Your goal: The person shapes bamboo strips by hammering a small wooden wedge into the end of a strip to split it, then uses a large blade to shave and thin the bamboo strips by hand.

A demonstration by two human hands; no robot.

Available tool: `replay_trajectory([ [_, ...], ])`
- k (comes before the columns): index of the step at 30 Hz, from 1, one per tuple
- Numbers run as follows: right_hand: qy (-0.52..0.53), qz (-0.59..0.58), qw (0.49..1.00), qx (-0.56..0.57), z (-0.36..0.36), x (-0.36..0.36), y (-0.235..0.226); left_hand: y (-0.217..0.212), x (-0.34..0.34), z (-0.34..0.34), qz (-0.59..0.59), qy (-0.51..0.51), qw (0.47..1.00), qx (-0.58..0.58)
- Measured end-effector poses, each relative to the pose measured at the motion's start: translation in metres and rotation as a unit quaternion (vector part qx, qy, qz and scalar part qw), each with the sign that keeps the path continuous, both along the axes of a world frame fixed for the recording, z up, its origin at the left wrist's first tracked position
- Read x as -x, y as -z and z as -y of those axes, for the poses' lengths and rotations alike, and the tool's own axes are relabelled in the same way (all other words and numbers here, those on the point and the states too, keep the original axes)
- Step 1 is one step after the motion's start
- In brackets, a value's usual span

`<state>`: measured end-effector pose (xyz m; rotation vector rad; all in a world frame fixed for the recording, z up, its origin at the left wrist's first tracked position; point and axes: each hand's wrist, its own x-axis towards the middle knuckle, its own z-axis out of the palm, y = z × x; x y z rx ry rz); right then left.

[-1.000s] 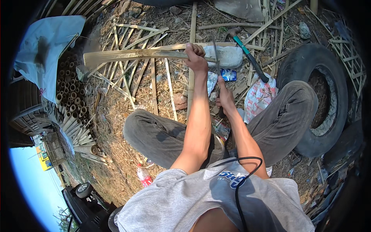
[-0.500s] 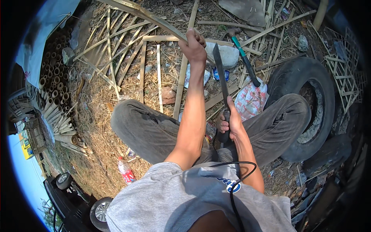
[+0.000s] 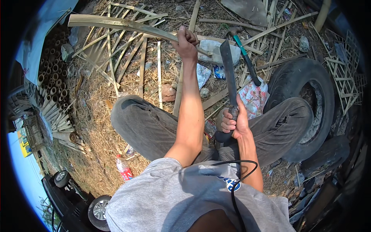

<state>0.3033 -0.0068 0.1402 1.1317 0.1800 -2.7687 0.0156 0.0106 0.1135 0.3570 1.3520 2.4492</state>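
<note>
Swung leftward since a moment ago, the bamboo strip (image 3: 127, 25) now reaches out past my raised left hand (image 3: 186, 38), fist clamped round it — long axis near level. My right hand (image 3: 234, 123) grips the machete (image 3: 228, 73), blade pointing away — best struck clear of my knuckles.

Grey trousers (image 3: 154, 127) — black tyre (image 3: 305, 85) — teal-handled hammer (image 3: 243, 52).

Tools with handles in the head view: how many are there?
2. A long dark-bladed machete is gripped in the right hand, blade pointing up. A green-handled hammer lies on the ground past it, beside the black rubber tyre. Litter may hide others.
</note>
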Motion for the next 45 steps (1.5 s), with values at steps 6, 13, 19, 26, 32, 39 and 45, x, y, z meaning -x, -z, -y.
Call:
replay_trajectory([
  [6, -0.116, 0.183, 0.969, -0.116, 0.011, 0.002, -0.006, 0.014, 0.012, 0.008, -0.003, -0.055, 0.998, -0.043],
  [13, -0.14, 0.2, 0.951, -0.191, 0.013, 0.003, -0.007, 0.011, 0.006, 0.004, 0.006, -0.011, 0.998, -0.055],
  [19, -0.174, 0.227, 0.939, -0.194, 0.005, 0.008, -0.023, 0.006, 0.0, 0.001, -0.021, 0.024, 0.999, 0.028],
  [26, -0.181, 0.204, 0.947, -0.171, 0.006, 0.003, -0.032, 0.008, 0.003, -0.002, -0.018, 0.011, 1.0, 0.019],
  [32, -0.172, 0.197, 0.961, -0.094, 0.01, 0.015, -0.035, 0.012, 0.0, -0.002, 0.031, 0.001, 0.999, -0.019],
  [39, -0.099, 0.038, 0.981, 0.16, -0.005, 0.002, -0.017, 0.008, -0.014, -0.02, -0.07, 0.026, 0.995, 0.065],
  [45, -0.13, 0.148, 0.98, -0.028, 0.008, 0.007, -0.032, 0.012, -0.004, -0.011, -0.023, -0.004, 1.0, 0.018],
])
